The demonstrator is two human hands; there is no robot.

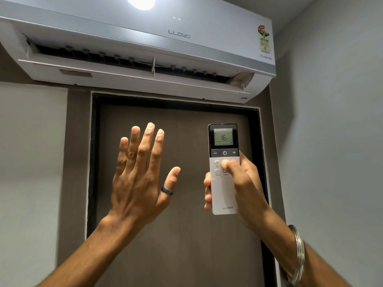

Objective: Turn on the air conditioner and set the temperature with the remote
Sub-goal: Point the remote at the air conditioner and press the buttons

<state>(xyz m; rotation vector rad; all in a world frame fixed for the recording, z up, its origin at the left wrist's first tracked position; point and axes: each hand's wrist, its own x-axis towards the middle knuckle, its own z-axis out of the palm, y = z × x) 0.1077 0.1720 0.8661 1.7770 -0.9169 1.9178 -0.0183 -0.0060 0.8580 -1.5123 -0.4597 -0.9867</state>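
Observation:
A white wall-mounted air conditioner [145,44] hangs above a doorway, its front flap swung open over the dark vent and two faint dashes lit on its panel. My right hand [238,183] grips a slim white remote [223,168] held upright below the unit; the thumb rests on the buttons just under the power key. The remote's screen reads 16. My left hand [141,175] is raised to the left of the remote, palm away, fingers spread, holding nothing. It wears a dark ring on the thumb.
A dark brown door [176,235] in a black frame fills the space behind both hands. Grey walls [331,141] stand to either side, the right one close. A bright ceiling light [141,1] glares above the unit. A metal bangle [298,253] circles my right wrist.

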